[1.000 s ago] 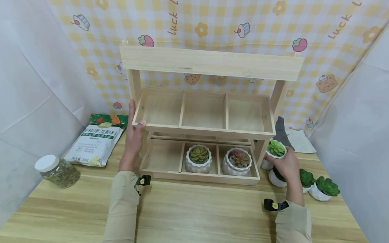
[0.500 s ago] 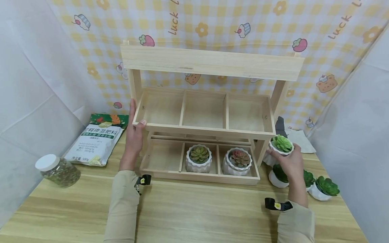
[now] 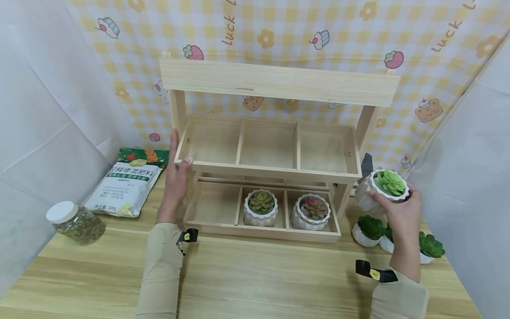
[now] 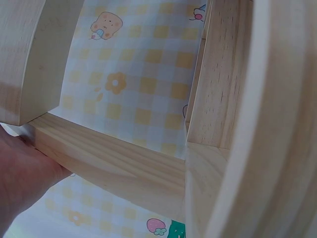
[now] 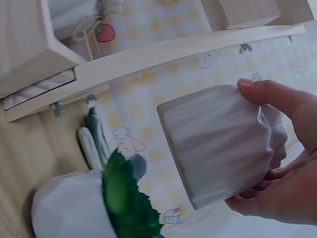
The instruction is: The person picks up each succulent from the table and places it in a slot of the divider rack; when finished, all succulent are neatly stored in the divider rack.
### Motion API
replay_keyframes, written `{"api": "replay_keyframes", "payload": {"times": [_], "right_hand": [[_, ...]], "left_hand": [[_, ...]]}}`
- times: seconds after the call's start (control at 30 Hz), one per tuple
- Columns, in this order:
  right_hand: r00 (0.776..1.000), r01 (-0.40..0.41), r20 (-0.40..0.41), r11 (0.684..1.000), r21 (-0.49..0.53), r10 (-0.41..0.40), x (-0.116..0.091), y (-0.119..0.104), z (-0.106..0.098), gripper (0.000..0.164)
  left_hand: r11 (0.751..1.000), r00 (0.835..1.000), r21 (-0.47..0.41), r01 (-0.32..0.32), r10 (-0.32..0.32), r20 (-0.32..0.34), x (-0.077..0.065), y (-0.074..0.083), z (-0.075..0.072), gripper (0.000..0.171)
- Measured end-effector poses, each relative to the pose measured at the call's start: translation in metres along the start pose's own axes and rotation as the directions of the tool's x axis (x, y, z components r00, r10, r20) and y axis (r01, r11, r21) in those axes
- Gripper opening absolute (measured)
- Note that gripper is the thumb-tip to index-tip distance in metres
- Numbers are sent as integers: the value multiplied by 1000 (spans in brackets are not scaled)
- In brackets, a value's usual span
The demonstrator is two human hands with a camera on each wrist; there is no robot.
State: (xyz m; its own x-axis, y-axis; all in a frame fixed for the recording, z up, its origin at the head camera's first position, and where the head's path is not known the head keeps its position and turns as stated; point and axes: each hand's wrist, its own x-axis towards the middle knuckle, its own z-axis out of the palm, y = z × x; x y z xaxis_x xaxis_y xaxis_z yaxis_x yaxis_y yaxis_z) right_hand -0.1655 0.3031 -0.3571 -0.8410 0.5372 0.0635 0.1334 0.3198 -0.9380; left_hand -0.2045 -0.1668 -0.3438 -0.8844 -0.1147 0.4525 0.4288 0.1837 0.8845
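My left hand [image 3: 175, 188] grips the left end of the upper tray [image 3: 263, 170] of a two-tier wooden plant stand [image 3: 279, 84], thumb at its front corner. In the left wrist view, that hand [image 4: 25, 178] is against a wooden upright [image 4: 109, 153]. My right hand [image 3: 405, 217] holds a white ribbed pot [image 3: 365, 197] with a bright green succulent [image 3: 390, 183], raised beside the stand's right end. Seen by the right wrist camera, the pot [image 5: 213, 144] is tilted between thumb and fingers. The lower tray [image 3: 215, 228] bears an olive-green succulent [image 3: 260, 202] and a reddish one [image 3: 314, 208], both in white pots.
Below my right hand stand small white pots with dark green plants [image 3: 371, 227], partly hidden by the arm. A printed fertilizer bag [image 3: 125, 188] and a white-lidded jar [image 3: 77, 223] are on the left. A checkered cloth [image 3: 279, 26] hangs behind.
My right hand has lifted the potted bright green succulent and moved it rightward, away from the stand's right end. The left hand keeps its hold on the stand.
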Motion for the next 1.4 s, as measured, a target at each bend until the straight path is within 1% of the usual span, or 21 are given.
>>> {"api": "replay_keyframes", "payload": {"times": [0.1, 0.23, 0.3, 0.4, 0.47, 0.53, 0.6, 0.7, 0.77, 0.8, 0.87, 0.93, 0.97, 1.07, 1.17, 1.27, 1.3, 1.33, 1.4], "right_hand": [[1000, 1, 2, 1000, -3, -1, -4, -6, -4, 88], [1000, 9, 28, 997, -75, -7, -11, -12, -11, 89], [997, 37, 70, 993, -114, -30, -13, -15, -15, 90], [982, 129, 154, 980, -154, -105, -16, -16, -22, 91], [964, 196, 208, 969, -149, -163, -19, -17, -27, 88], [947, 240, 247, 965, -107, -208, -22, -18, -32, 83], [934, 253, 272, 967, -38, -234, -26, -20, -37, 77], [911, 260, 312, 963, 74, -270, -32, -24, -44, 73], [892, 287, 346, 956, 59, -290, -36, -27, -46, 74], [880, 309, 369, 951, 34, -299, -38, -28, -48, 76], [863, 346, 404, 938, -34, -303, -41, -31, -50, 81], [848, 387, 433, 915, -111, -306, -43, -33, -50, 83], [839, 398, 448, 910, -117, -309, -45, -34, -51, 84], [816, 419, 479, 902, -103, -324, -51, -38, -51, 82], [778, 447, 518, 893, -56, -356, -58, -45, -50, 81], [740, 479, 556, 877, -40, -379, -65, -53, -47, 81], [721, 494, 572, 869, -31, -390, -68, -56, -46, 82], [708, 501, 585, 865, -22, -396, -70, -59, -44, 82], [686, 520, 606, 854, -23, -402, -74, -63, -42, 83]], "left_hand": [[1000, 1000, -2, -2, 2, 1, 0, -1, 0, 72], [1000, 1000, -8, 0, 0, 3, 0, -2, -1, 72], [1000, 1000, -4, 3, -3, 2, 0, -2, -1, 72], [1000, 1000, -1, 4, -4, 0, 0, -1, -1, 72], [1000, 1000, 1, 4, -4, 2, 1, -1, 0, 72], [1000, 1000, 2, 4, -4, 5, 1, -1, 0, 72], [1000, 1000, 0, 1, -1, 8, 1, -1, 0, 73], [1000, 1000, -2, -2, 2, 7, 2, -1, 0, 73], [1000, 1000, -7, -6, 6, 4, 2, -2, 0, 73], [1000, 1000, -9, -7, 7, 2, 2, -2, 0, 73], [1000, 1000, -10, -8, 8, -2, 2, -2, 0, 74], [1000, 1000, -12, -12, 12, -3, 2, -2, 0, 74], [1000, 1000, -14, -15, 15, -4, 2, -3, -1, 74], [1000, 1000, -17, -15, 15, 1, 2, -3, -1, 74], [1000, 1000, -22, -18, 18, 3, 2, -3, 0, 74], [1000, 1000, -19, -18, 18, 5, 2, -2, 0, 74], [1000, 1000, -19, -19, 19, 5, 2, -2, 0, 74], [1000, 1000, -16, -19, 19, 5, 2, -2, 0, 74], [1000, 1000, -11, -23, 23, 4, 2, -2, 0, 74]]}}
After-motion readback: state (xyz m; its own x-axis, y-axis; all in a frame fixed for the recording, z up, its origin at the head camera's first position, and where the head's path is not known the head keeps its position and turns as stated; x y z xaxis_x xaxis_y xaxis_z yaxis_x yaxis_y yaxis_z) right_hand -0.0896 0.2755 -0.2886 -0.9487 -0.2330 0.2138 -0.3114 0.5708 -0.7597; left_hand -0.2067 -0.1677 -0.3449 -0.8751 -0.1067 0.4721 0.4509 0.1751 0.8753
